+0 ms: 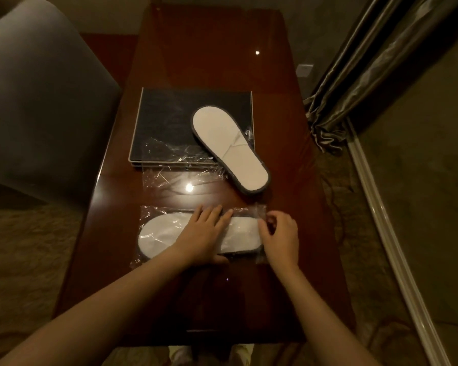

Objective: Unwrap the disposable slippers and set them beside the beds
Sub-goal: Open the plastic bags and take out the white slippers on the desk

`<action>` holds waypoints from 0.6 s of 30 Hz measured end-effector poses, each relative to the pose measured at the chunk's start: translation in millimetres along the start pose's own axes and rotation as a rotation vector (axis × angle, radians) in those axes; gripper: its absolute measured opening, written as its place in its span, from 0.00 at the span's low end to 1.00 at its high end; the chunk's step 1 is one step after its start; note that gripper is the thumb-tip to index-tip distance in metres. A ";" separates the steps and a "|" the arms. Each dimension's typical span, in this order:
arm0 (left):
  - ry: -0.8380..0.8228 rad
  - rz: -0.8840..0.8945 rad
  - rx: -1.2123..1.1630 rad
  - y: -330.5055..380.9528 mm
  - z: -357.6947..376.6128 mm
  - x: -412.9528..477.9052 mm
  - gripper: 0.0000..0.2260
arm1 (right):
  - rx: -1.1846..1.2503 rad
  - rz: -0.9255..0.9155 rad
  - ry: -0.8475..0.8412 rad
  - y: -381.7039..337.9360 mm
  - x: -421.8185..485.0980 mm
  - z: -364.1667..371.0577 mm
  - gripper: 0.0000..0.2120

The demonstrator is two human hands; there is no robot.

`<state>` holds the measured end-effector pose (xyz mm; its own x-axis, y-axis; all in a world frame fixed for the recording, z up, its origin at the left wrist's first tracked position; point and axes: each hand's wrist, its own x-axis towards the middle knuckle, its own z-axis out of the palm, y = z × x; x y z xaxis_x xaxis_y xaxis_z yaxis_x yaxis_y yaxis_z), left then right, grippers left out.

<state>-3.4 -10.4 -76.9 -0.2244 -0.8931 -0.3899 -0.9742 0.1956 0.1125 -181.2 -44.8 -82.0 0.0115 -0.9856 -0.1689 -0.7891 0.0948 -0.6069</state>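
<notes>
On the dark red table (209, 62): wrapped slipper (158, 235) under both hands, head view.

Left hand (201, 233) lay flat, fingers spread, pressing the wrapped slipper near the table's front edge. Right hand (280, 236) pinched the plastic wrapper (261, 211) at its right end, fingers narrow on the film. Unwrapped slipper (229, 146) lay sole-up, partly on a dark tray (164, 122); empty clear wrapper (167, 175) beside it.

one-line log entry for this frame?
left hand flat on wrapped slippers | right hand pinching wrapper end | unwrapped slippers on table
</notes>
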 end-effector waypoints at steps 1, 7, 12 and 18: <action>0.028 -0.011 -0.006 1.5 1.4 -0.9 0.50 | -0.017 -0.016 -0.033 0.6 -9.4 2.0 0.16; 0.092 -0.067 -0.065 11.2 -3.1 -13.1 0.49 | -0.052 -0.077 -0.002 -5.9 -28.0 1.6 0.16; 0.175 -0.075 -0.106 19.7 -19.1 -26.3 0.49 | -0.135 -0.180 0.159 -12.1 -31.9 -11.9 0.06; 0.272 -0.075 -0.103 19.8 -51.7 -38.7 0.48 | 0.123 -0.105 0.255 -30.3 -28.7 -45.5 0.06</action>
<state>-12.8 7.1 -12.3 -0.1241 -0.9819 -0.1433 -0.9770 0.0957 0.1904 -185.6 -25.8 -23.5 -0.0772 -0.9929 0.0908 -0.7113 -0.0089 -0.7028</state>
